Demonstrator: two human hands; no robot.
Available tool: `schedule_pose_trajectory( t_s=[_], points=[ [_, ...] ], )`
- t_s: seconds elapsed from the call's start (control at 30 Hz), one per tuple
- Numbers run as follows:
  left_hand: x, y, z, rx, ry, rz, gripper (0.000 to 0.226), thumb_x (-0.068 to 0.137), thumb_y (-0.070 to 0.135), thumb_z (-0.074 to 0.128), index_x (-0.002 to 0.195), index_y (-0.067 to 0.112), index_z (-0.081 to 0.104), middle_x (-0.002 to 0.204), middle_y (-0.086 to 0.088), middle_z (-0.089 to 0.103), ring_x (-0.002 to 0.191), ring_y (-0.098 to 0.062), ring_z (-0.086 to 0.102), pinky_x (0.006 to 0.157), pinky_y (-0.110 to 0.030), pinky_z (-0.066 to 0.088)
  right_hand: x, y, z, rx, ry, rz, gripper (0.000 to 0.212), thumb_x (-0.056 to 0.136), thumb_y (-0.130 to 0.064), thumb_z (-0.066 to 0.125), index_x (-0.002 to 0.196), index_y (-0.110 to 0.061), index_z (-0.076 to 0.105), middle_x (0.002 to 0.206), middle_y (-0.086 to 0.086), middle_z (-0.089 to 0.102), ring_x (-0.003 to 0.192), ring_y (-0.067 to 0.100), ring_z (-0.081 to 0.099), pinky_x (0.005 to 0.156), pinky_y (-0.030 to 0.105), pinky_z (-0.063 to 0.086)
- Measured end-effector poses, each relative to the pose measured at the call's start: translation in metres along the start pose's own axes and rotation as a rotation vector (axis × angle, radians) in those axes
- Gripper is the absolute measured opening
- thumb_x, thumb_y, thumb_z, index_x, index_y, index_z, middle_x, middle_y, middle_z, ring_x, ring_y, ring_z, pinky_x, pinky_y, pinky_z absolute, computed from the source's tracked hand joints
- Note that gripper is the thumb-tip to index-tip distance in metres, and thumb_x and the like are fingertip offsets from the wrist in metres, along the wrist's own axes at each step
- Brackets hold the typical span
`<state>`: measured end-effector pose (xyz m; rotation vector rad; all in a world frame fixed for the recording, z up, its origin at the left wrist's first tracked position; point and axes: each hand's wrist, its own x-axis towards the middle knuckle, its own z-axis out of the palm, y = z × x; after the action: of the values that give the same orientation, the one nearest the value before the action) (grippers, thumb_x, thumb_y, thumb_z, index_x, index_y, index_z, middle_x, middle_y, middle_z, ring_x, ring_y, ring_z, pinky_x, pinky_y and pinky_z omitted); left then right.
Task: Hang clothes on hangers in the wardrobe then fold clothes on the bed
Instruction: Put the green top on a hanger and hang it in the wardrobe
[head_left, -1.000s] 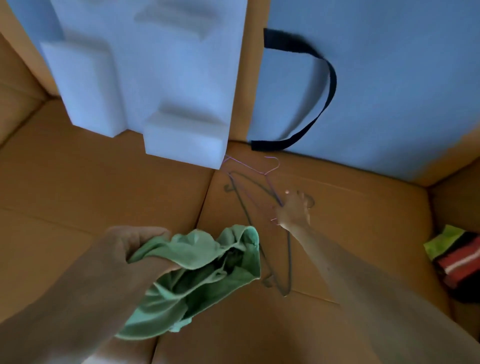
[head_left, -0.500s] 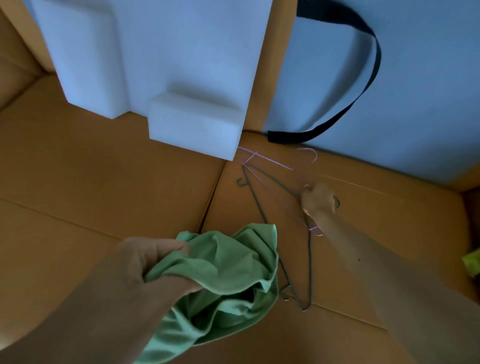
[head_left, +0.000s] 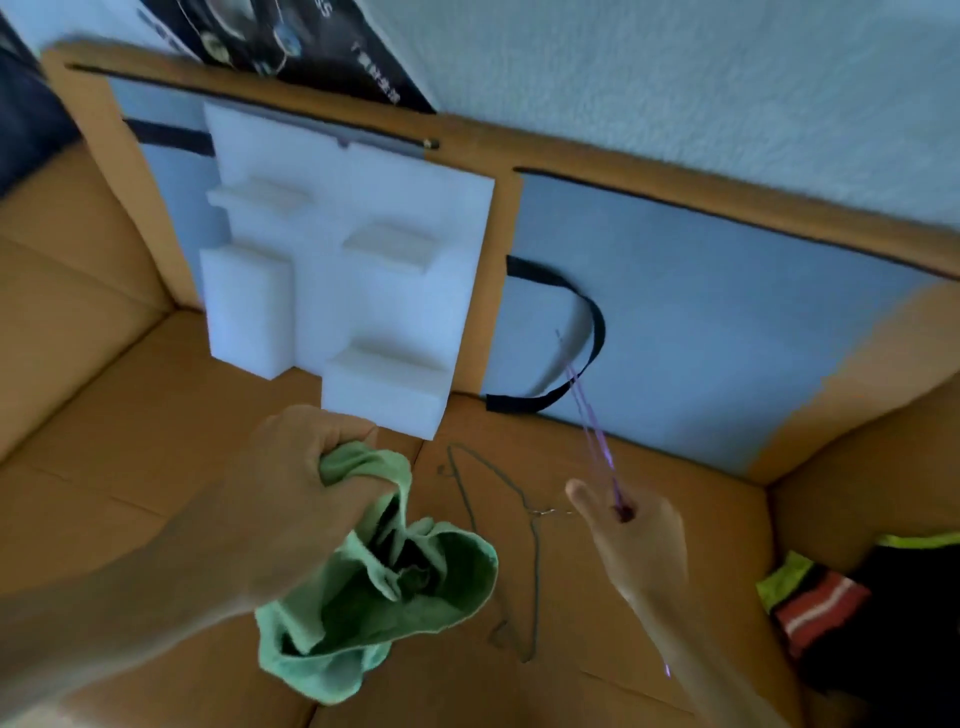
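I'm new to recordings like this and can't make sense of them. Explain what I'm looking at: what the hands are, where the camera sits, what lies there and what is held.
There is no machine here, only a person's two bare hands. The camera is worn on the person's head and looks forward and down, so the arms reach in from the bottom edge.

The left hand grips a bunched green garment. The right hand holds a thin purple wire hanger, which is blurred.

A grey wire hanger lies on the brown surface. Behind it, a white foam block stands against a blue panel with a black strap. Striped clothes lie at the right.
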<state>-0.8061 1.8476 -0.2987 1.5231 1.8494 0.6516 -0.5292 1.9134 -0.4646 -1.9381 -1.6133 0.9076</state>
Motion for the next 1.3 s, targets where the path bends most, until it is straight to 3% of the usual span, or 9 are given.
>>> schedule_pose_trajectory(
  t_s=[0.13, 0.23, 0.3, 0.4, 0.57, 0.7, 0.9, 1.07, 1.3],
  points=[
    [-0.017, 0.071, -0.065, 0.199, 0.121, 0.14, 0.042, 0.073, 0.048, 0.048, 0.06, 0.009, 0.05, 0.056, -0.012, 0.048, 0.05, -0.02, 0.044, 0.054, -0.033, 0.044, -0.03, -0.079, -0.098, -0.094, 0.129, -0.223, 0.064, 0.095, -0.063, 0.037, 0.048, -0.021, 0.027, 0.039, -0.005, 0.027, 0.037, 0.009, 0.029, 0.044, 0.026, 0.016],
    [-0.025, 0.119, -0.102, 0.355, 0.139, 0.229, 0.042, 0.076, 0.058, 0.035, 0.057, 0.021, 0.042, 0.052, -0.001, 0.041, 0.052, -0.018, 0.043, 0.053, -0.038, 0.039, -0.048, -0.116, -0.16, -0.108, 0.195, -0.464, 0.054, 0.101, -0.055, 0.031, 0.054, -0.028, 0.031, 0.04, -0.004, 0.024, 0.037, 0.005, 0.03, 0.041, 0.028, 0.019],
    [-0.034, 0.155, -0.129, 0.46, 0.194, 0.281, 0.043, 0.08, 0.059, 0.032, 0.055, 0.024, 0.035, 0.051, 0.001, 0.036, 0.051, -0.016, 0.039, 0.053, -0.033, 0.03, -0.066, -0.14, -0.213, -0.106, 0.195, -0.576, 0.04, 0.103, -0.05, 0.03, 0.079, -0.031, 0.055, 0.041, -0.007, 0.032, 0.038, 0.005, 0.037, 0.04, 0.029, 0.029],
    [-0.049, 0.211, -0.165, 0.566, 0.292, 0.327, 0.054, 0.078, 0.067, 0.021, 0.058, 0.02, 0.037, 0.054, 0.002, 0.04, 0.052, -0.019, 0.043, 0.056, -0.034, 0.036, -0.087, -0.175, -0.293, -0.048, 0.194, -0.7, 0.017, 0.103, -0.031, 0.042, 0.113, -0.032, 0.055, 0.052, -0.003, 0.05, 0.039, 0.011, 0.044, 0.042, 0.034, 0.039],
    [-0.058, 0.287, -0.199, 0.809, 0.432, 0.275, 0.057, 0.085, 0.073, 0.027, 0.07, 0.022, 0.047, 0.072, 0.0, 0.051, 0.073, -0.027, 0.057, 0.069, -0.037, 0.047, -0.123, -0.235, -0.378, -0.026, 0.314, -0.815, 0.015, 0.096, -0.039, 0.055, 0.083, -0.039, 0.062, 0.055, 0.007, 0.057, 0.062, 0.018, 0.055, 0.057, 0.019, 0.04],
    [-0.063, 0.33, -0.216, 0.852, 0.486, 0.264, 0.054, 0.09, 0.069, 0.042, 0.071, 0.018, 0.048, 0.074, -0.003, 0.052, 0.073, -0.028, 0.055, 0.07, -0.036, 0.046, -0.144, -0.249, -0.425, 0.082, 0.207, -0.79, 0.049, 0.088, -0.076, 0.042, 0.086, -0.033, 0.066, 0.077, 0.004, 0.066, 0.069, 0.026, 0.062, 0.064, 0.039, 0.046],
    [-0.073, 0.374, -0.226, 0.845, 0.539, 0.29, 0.055, 0.09, 0.069, 0.046, 0.065, 0.02, 0.041, 0.07, 0.0, 0.045, 0.074, -0.026, 0.052, 0.07, -0.034, 0.041, -0.181, -0.279, -0.465, 0.17, 0.098, -0.895, 0.027, 0.081, -0.048, 0.055, 0.087, -0.027, 0.069, 0.069, 0.013, 0.062, 0.064, 0.036, 0.052, 0.058, 0.034, 0.038],
    [-0.086, 0.401, -0.229, 0.849, 0.551, 0.32, 0.056, 0.088, 0.07, 0.046, 0.063, 0.021, 0.039, 0.069, 0.001, 0.046, 0.07, -0.023, 0.048, 0.068, -0.034, 0.035, -0.184, -0.298, -0.457, 0.092, 0.198, -0.97, 0.018, 0.096, -0.023, 0.059, 0.078, -0.021, 0.063, 0.054, 0.006, 0.044, 0.047, 0.014, 0.035, 0.052, 0.031, 0.034],
    [-0.102, 0.436, -0.219, 0.897, 0.625, 0.439, 0.059, 0.084, 0.074, 0.048, 0.063, 0.02, 0.04, 0.068, 0.001, 0.048, 0.063, -0.021, 0.047, 0.063, -0.033, 0.031, -0.188, -0.335, -0.424, 0.128, 0.098, -1.016, 0.021, 0.097, -0.024, 0.057, 0.077, -0.025, 0.059, 0.05, -0.003, 0.038, 0.046, 0.009, 0.033, 0.049, 0.03, 0.03]
  ],
)
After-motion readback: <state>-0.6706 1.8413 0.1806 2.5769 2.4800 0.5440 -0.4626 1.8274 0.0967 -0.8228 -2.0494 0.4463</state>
